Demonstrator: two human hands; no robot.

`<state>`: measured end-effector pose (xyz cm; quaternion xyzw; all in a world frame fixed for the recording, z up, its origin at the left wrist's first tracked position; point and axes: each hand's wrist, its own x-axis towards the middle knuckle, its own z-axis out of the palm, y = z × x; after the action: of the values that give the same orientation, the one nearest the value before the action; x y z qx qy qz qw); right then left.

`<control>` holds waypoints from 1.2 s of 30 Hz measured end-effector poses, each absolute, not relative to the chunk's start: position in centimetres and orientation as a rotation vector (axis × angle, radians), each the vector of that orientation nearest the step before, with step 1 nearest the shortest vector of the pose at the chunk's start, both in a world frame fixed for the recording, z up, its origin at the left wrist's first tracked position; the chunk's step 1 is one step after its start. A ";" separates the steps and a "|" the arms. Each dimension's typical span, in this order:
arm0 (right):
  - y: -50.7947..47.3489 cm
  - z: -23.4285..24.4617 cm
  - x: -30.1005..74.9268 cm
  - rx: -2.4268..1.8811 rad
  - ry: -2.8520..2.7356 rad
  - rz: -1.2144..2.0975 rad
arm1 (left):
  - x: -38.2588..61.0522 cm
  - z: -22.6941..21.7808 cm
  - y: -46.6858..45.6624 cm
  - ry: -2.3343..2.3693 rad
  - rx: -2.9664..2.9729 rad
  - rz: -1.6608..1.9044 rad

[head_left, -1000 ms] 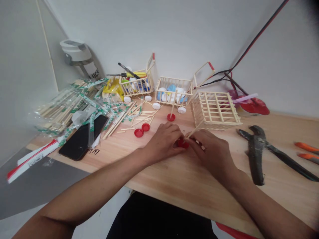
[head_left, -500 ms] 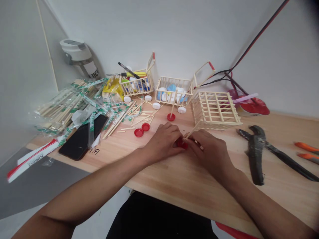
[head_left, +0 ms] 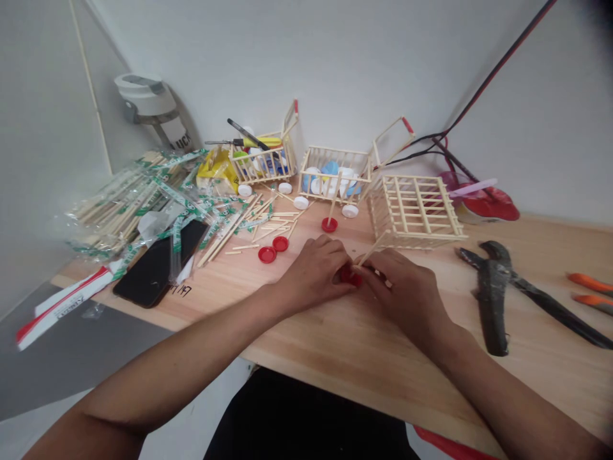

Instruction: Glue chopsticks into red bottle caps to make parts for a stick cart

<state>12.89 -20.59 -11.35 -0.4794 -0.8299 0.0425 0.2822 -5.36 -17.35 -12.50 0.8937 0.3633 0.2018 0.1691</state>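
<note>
Low over the table's middle, my left hand (head_left: pixel 320 271) is closed around a red bottle cap (head_left: pixel 350 276), which its fingers partly cover. My right hand (head_left: pixel 400 281) pinches a thin wooden stick (head_left: pixel 373 248), tilted, its lower end at the cap. Whether stick and cap are joined I cannot tell. Just behind my hands another red cap (head_left: pixel 329 225) lies with a stick standing up from it. Two more red caps (head_left: pixel 273 250) rest left of my left hand. A stick-built basket (head_left: pixel 416 211) sits behind my right hand.
Two small stick carts (head_left: pixel 262 160) with white cap wheels stand along the wall, loaded with caps. Cut sticks (head_left: pixel 275 225), wrapped chopsticks (head_left: pixel 119 198) and a phone (head_left: pixel 156 268) lie left. Black-handled pliers (head_left: pixel 493 294) and orange-handled pliers (head_left: pixel 591 281) lie right.
Both hands hold the same pose around the cap and stick. Only a very slight shift of the view shows.
</note>
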 end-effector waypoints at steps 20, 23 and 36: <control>-20.6 -11.2 12.9 -1.294 -2.233 0.121 | -5.3 -12.4 -17.3 1.029 2.535 0.571; -20.7 -11.2 12.9 -1.297 -2.231 0.127 | -5.3 -12.4 -17.3 1.048 2.524 0.554; -20.6 -11.2 12.9 -1.295 -2.226 0.125 | -5.3 -12.3 -17.3 1.042 2.527 0.545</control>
<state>12.86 -20.62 -11.20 -0.4823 -0.8294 0.0465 0.2779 -5.30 -17.31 -12.33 0.8925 0.3679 0.1926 0.1763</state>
